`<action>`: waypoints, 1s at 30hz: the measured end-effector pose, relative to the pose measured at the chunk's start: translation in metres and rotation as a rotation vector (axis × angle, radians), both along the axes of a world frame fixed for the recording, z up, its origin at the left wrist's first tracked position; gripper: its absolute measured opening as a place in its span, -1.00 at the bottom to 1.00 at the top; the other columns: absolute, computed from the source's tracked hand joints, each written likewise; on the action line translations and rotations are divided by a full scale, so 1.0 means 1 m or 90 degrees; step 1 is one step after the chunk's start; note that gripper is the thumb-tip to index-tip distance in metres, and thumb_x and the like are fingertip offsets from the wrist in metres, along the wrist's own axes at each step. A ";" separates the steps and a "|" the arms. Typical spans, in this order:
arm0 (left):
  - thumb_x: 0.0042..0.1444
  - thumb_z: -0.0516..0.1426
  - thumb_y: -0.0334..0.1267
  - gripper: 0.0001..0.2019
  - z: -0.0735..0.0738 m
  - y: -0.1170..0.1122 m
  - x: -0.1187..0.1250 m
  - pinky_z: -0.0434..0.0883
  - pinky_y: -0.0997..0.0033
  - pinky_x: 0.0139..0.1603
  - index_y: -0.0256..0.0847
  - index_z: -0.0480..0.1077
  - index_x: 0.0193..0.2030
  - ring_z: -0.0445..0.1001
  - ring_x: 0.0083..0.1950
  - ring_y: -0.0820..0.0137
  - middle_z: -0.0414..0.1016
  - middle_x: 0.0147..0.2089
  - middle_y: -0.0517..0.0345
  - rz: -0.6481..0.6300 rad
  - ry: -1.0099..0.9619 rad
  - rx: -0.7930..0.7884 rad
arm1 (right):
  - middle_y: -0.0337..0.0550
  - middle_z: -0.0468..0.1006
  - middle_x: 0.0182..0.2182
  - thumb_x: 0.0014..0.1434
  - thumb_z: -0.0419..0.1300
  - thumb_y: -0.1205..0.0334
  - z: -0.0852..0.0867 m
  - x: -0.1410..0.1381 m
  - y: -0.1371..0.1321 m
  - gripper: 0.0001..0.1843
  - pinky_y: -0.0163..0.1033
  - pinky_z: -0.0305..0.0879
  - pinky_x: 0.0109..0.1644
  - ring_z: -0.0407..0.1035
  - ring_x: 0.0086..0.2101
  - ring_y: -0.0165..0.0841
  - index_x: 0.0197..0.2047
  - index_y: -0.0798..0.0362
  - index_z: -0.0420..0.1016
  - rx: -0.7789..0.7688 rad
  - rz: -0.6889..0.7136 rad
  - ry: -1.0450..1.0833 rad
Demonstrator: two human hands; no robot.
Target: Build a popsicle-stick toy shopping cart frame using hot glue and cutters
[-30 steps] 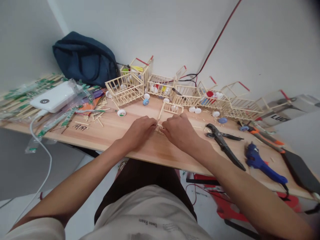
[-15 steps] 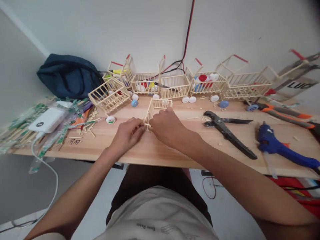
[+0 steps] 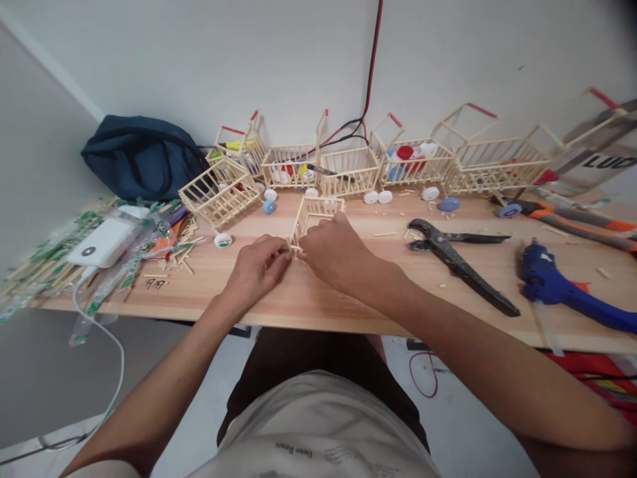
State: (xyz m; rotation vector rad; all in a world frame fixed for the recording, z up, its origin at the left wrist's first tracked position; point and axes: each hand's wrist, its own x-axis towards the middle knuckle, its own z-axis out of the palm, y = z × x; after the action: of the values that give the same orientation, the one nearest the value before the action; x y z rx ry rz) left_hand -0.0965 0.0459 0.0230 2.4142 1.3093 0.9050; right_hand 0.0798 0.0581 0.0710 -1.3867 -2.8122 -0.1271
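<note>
"Where's the little stick frame (image 3: 300,220), and what are the hands doing?"

"It's on the worktop (image 3: 318,309), at twelve o'clock from the person's body. The left hand (image 3: 259,262) is half open, fingertips at the frame's near left corner; the right hand (image 3: 336,255) is curled nearly closed against its near side. I can't tell what either really grips. I'd guess it's light and stiff but fragile at the joints, so pinch low at a corner, never a lone bar"

"And the baskets round it?"

"At eleven from the frame, the slatted basket (image 3: 288,186) holds white, red and yellow pieces (image 3: 284,174). At one, a dark pen-like stick (image 3: 331,172) lies across another. At two, one holds red, white and blue caps (image 3: 405,153). The tilted basket (image 3: 221,216) towards ten, I can't make out inside"
</note>
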 end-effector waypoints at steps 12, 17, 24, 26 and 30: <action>0.20 0.01 -0.39 -0.87 0.004 -0.001 0.003 0.28 0.36 -0.25 -0.21 0.33 -0.35 0.34 -0.28 0.34 0.36 -0.40 0.14 -0.023 0.016 0.042 | 0.12 0.64 -0.26 0.28 0.06 0.32 0.006 -0.003 -0.003 -0.73 -0.10 0.15 -0.07 0.48 -0.23 -0.18 -0.24 0.16 0.61 -0.010 -0.012 -0.016; 0.17 0.01 -0.45 -0.87 0.002 -0.001 0.003 0.29 0.37 -0.26 -0.20 0.32 -0.35 0.35 -0.26 0.34 0.37 -0.38 0.14 -0.028 0.007 0.058 | 0.14 0.64 -0.27 0.27 0.07 0.34 0.009 -0.005 -0.004 -0.74 -0.11 0.16 -0.06 0.49 -0.23 -0.18 -0.26 0.17 0.61 -0.026 -0.017 -0.033; 0.12 0.01 -0.50 -0.86 -0.003 0.001 0.002 0.26 0.37 -0.28 -0.20 0.28 -0.38 0.33 -0.29 0.35 0.33 -0.40 0.15 -0.037 -0.005 0.075 | 0.17 0.63 -0.24 0.28 0.05 0.35 0.010 -0.006 -0.005 -0.72 -0.12 0.21 -0.07 0.49 -0.19 -0.15 -0.22 0.19 0.60 -0.027 -0.024 -0.055; 0.11 0.01 -0.50 -0.86 -0.003 0.001 0.002 0.26 0.36 -0.28 -0.20 0.26 -0.39 0.32 -0.29 0.34 0.33 -0.40 0.15 -0.036 -0.002 0.076 | 0.18 0.62 -0.23 0.28 0.05 0.34 0.009 -0.006 -0.005 -0.72 -0.13 0.24 -0.10 0.49 -0.17 -0.14 -0.22 0.20 0.60 -0.032 -0.025 -0.053; 0.14 -0.01 -0.48 -0.85 -0.002 0.001 0.002 0.26 0.36 -0.28 -0.19 0.26 -0.40 0.32 -0.29 0.34 0.34 -0.40 0.14 -0.031 0.009 0.070 | 0.16 0.62 -0.25 0.29 0.05 0.32 0.009 -0.007 -0.006 -0.71 -0.16 0.29 -0.14 0.48 -0.16 -0.13 -0.20 0.20 0.61 -0.045 -0.034 -0.050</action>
State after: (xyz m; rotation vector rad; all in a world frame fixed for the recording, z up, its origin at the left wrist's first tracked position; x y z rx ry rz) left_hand -0.0944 0.0469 0.0210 2.5277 1.2301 0.9723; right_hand 0.0729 0.0521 0.0799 -1.5030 -2.8700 -0.0856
